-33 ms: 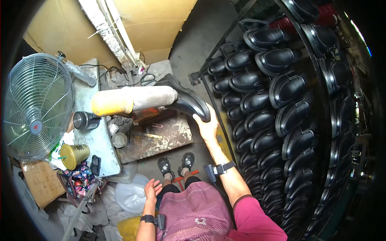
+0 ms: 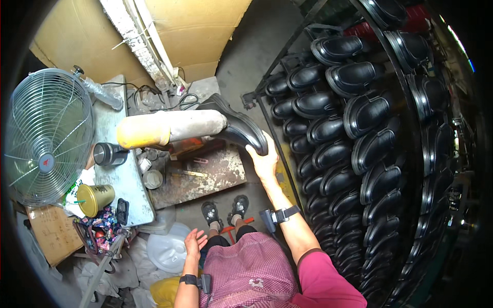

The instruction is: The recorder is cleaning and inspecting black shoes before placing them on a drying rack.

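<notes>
Right hand (image 2: 263, 160) closed on toe of black rubber boot (image 2: 241, 128), mounted on padded arm (image 2: 169, 128) | left hand (image 2: 193, 243) open, empty, near lap | boot likely light, flexible, smooth; best held at toe.

Between the two moments nothing has visibly shifted: the right hand (image 2: 264, 161) grips the toe of the glossy black rubber boot (image 2: 237, 126) exactly as before, and the open left hand (image 2: 193, 243) hovers unchanged.
</notes>
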Motion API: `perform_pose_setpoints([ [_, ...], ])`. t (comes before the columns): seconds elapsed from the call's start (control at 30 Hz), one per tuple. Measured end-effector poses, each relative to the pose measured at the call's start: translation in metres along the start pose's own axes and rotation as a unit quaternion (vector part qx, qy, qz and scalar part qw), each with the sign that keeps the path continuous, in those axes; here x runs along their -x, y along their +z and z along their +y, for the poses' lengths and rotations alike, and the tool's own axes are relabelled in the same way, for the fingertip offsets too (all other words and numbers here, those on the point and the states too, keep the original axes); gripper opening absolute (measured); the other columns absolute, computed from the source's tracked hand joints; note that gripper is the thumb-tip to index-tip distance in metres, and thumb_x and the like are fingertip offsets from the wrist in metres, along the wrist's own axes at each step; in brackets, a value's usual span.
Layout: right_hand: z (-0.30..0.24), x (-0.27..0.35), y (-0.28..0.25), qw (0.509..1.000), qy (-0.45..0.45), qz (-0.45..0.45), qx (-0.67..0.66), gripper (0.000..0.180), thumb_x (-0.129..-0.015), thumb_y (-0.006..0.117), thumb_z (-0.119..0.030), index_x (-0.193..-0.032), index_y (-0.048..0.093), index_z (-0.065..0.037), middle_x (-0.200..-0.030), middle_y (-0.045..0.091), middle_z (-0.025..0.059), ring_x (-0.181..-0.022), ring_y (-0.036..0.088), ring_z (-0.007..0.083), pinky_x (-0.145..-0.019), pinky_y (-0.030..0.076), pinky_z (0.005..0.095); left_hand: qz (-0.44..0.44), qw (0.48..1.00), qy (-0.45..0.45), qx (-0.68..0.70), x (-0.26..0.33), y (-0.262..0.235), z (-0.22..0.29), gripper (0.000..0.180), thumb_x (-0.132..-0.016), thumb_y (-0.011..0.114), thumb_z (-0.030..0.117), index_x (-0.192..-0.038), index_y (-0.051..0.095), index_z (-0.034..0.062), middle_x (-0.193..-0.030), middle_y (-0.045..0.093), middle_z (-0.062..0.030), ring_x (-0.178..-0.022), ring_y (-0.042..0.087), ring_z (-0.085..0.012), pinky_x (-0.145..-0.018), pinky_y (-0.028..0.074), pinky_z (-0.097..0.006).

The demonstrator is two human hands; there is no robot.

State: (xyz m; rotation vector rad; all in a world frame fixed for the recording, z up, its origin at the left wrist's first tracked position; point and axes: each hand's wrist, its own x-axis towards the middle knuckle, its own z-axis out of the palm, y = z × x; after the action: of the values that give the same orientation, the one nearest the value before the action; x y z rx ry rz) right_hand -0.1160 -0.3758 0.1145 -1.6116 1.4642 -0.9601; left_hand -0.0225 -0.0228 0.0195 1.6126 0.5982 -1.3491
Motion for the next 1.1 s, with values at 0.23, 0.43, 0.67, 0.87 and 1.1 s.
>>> perform_pose_setpoints([
  [0.23,0.007,-0.007,0.008,0.999,-0.02,0.017,-0.025,0.058,-0.065,0.072,-0.014,-0.117,0.046,-0.006,-0.102,0.058,0.0174,-0.09,0.059,0.0252,-0.082,0.043,0.0332,0.006,1.0,0.0,0.001,-0.003,-0.001,-0.005,0.031,-0.086,0.035,0.015,-0.114,0.042,0.0043,-0.104,0.056,-0.015,-0.078,0.061,-0.0248,-0.064,0.053,-0.033],
  [0.43,0.041,-0.002,-0.011,0.844,0.376,-0.038,-0.379,0.04,-0.073,0.065,-0.02,-0.105,0.051,-0.001,-0.093,0.058,0.0123,-0.075,0.061,0.0252,-0.053,0.054,0.0363,0.016,1.0,-0.017,-0.003,0.002,0.001,-0.001,0.033,-0.089,0.035,0.017,-0.118,0.04,0.0022,-0.107,0.055,-0.0161,-0.082,0.06,-0.0247,-0.064,0.053,-0.032],
  [0.67,0.062,0.019,-0.02,0.762,0.462,-0.074,-0.448,0.03,-0.076,0.06,-0.026,-0.095,0.056,-0.003,-0.089,0.062,0.0116,-0.071,0.062,0.0223,-0.055,0.054,0.0354,0.018,1.0,-0.009,-0.005,0.0,-0.001,-0.004,0.033,-0.09,0.034,0.018,-0.118,0.039,0.0022,-0.107,0.054,-0.0166,-0.082,0.06,-0.0254,-0.065,0.053,-0.032],
  [0.87,0.051,0.015,-0.006,0.758,0.47,-0.074,-0.447,0.03,-0.076,0.06,-0.027,-0.096,0.056,-0.005,-0.089,0.062,0.0104,-0.071,0.062,0.022,-0.055,0.054,0.0342,0.016,1.0,-0.012,-0.004,0.001,0.005,0.0,0.032,-0.09,0.034,0.017,-0.118,0.039,0.0018,-0.106,0.055,-0.0164,-0.082,0.06,-0.0254,-0.065,0.053,-0.032],
  [1.1,0.042,0.006,0.009,0.735,0.477,-0.082,-0.475,0.028,-0.076,0.061,-0.029,-0.091,0.057,-0.006,-0.084,0.062,0.0087,-0.069,0.062,0.0209,-0.055,0.054,0.0334,0.009,1.0,-0.001,-0.008,0.001,0.001,0.0,0.033,-0.089,0.034,0.016,-0.119,0.039,0.0017,-0.106,0.055,-0.0164,-0.082,0.06,-0.0254,-0.065,0.053,-0.033],
])
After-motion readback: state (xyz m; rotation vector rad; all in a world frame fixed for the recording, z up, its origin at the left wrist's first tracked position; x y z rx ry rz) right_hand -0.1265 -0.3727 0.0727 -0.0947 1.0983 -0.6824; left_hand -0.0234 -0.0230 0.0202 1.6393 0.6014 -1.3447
